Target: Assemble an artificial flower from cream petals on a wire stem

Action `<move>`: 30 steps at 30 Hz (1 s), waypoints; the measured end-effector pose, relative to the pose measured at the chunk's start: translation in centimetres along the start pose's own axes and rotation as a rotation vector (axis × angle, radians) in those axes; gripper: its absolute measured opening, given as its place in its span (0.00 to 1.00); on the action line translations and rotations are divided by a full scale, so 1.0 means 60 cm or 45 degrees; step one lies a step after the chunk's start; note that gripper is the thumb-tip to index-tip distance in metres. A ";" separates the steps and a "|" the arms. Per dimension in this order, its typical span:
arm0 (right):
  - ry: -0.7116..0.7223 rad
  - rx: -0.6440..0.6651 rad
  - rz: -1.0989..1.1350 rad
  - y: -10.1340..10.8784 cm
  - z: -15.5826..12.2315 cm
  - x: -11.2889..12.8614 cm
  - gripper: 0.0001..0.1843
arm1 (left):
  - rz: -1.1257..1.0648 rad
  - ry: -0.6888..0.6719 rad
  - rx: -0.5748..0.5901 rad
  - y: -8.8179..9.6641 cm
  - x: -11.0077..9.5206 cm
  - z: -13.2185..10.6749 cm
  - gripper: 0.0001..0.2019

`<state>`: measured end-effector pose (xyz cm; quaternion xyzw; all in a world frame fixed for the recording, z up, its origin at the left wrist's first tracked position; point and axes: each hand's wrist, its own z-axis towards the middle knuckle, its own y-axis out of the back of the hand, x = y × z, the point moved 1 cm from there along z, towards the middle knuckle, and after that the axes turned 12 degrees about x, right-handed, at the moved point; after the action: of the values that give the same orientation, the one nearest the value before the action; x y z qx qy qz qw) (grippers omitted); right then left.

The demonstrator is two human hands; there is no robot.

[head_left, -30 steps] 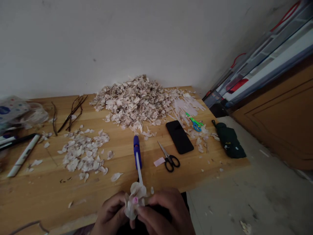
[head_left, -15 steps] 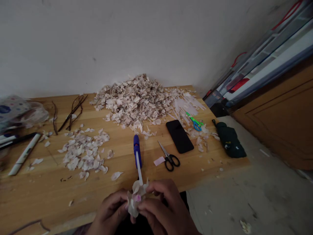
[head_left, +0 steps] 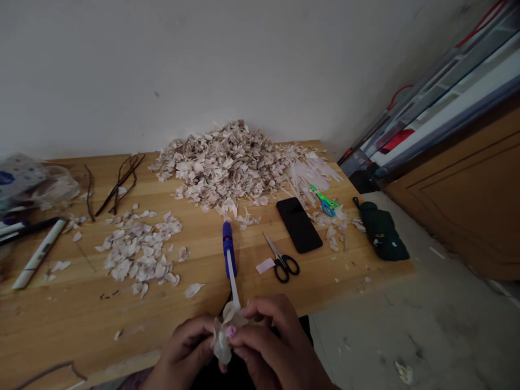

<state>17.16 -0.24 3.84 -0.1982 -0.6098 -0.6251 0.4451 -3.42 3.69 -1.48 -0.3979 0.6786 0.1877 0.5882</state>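
At the table's front edge I hold a pale petal flower point(head_left: 222, 342) with a small pink centre. My left hand point(head_left: 189, 346) pinches it from the left. The thumb and fingers of my right hand point(head_left: 276, 341) are closed on its right side. Just beyond the flower lies a blue glue gun point(head_left: 228, 246), a long white glue stick point(head_left: 233, 279) pointing from it towards my hands. Black-handled scissors point(head_left: 285, 266) rest to the right, touching or beside a small pink paper piece point(head_left: 265, 265). My fingers hide part of the flower.
A big heap of dried petals point(head_left: 227, 168) stands against the wall, and a smaller petal pile point(head_left: 140, 249) lies left. Rightward are a black phone point(head_left: 299, 225), green-blue scissors point(head_left: 327, 206) and a dark green folded pouch point(head_left: 382, 233). Brown twigs point(head_left: 124, 184) and a white tube point(head_left: 38, 254) lie left.
Both hands keep their grip on the flower, which has turned slightly, its pink centre shifting a little to the right. The view has moved slightly.
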 end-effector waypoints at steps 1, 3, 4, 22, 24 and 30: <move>-0.004 0.007 -0.008 0.001 0.001 0.000 0.11 | -0.009 0.007 0.007 0.001 0.001 0.000 0.15; -0.002 0.024 -0.024 0.003 0.002 0.000 0.10 | -0.035 0.025 0.021 0.002 0.003 0.000 0.15; 0.000 0.035 -0.030 0.003 0.002 0.000 0.10 | -0.045 0.033 0.032 0.002 0.004 0.000 0.15; 0.127 -0.064 -0.044 -0.006 0.010 -0.006 0.07 | -0.071 0.093 0.034 0.003 0.009 -0.002 0.13; 0.140 -0.055 -0.059 -0.001 0.012 -0.005 0.08 | -0.064 0.088 0.040 0.002 0.008 -0.002 0.15; 0.136 0.013 -0.073 0.012 0.014 -0.003 0.07 | -0.080 0.072 0.056 -0.001 0.008 -0.003 0.14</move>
<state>17.58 0.70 4.25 -0.1447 -0.5937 -0.6441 0.4602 -3.46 3.39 -1.89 -0.4110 0.6861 0.1428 0.5831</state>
